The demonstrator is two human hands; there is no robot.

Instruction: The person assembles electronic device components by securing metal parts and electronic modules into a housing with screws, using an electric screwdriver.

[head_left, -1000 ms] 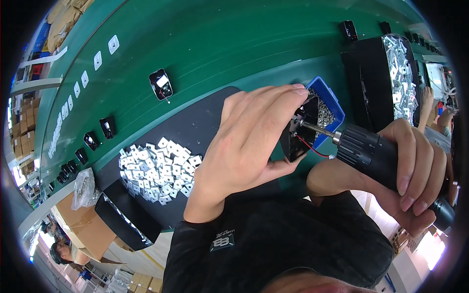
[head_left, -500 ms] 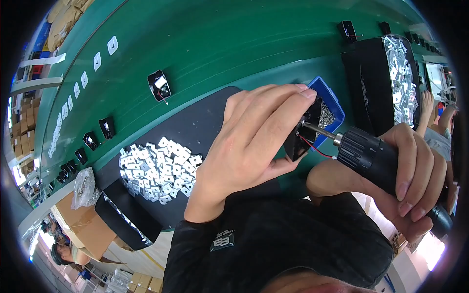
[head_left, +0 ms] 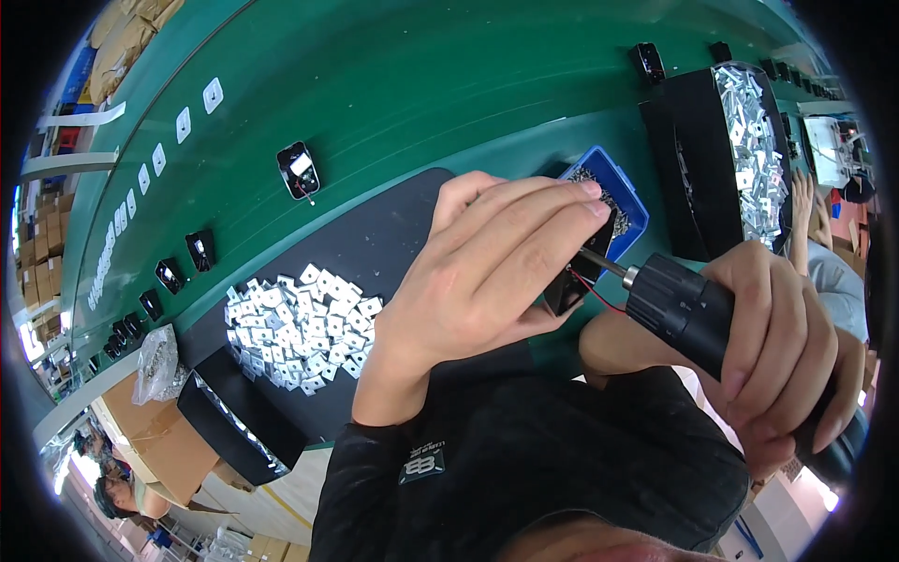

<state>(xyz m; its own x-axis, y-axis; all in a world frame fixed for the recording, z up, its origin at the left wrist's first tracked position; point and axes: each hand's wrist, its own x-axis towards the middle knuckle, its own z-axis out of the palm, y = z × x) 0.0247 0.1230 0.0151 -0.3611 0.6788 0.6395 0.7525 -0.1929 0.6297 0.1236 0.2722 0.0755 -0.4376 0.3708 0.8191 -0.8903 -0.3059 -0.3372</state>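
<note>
My left hand (head_left: 487, 272) is closed round a small black plastic housing (head_left: 567, 292), mostly hidden behind my fingers. A thin red wire (head_left: 599, 298) hangs from it. My right hand (head_left: 782, 342) grips a black power screwdriver (head_left: 679, 304), its metal bit (head_left: 607, 263) pointing left into the housing. The bit's tip is out of sight inside. Just beyond the housing, a blue bin (head_left: 637, 201) holds many small screws (head_left: 622, 223). To the left of my left wrist, silvery square plates (head_left: 300, 328) lie heaped on a dark mat (head_left: 398, 220).
A black box (head_left: 682, 169) full of metal plates (head_left: 751, 155) stands at the right. Black housings (head_left: 299, 171) and white pieces (head_left: 213, 96) line the green table (head_left: 421, 84). At the left are a plastic bag (head_left: 157, 365) and a cardboard box (head_left: 154, 426). Another person's arm (head_left: 801, 211) shows far right.
My right hand and the screwdriver have shifted slightly left. The bit's tip, visible before at the housing, is now hidden. The whole view has moved a little.
</note>
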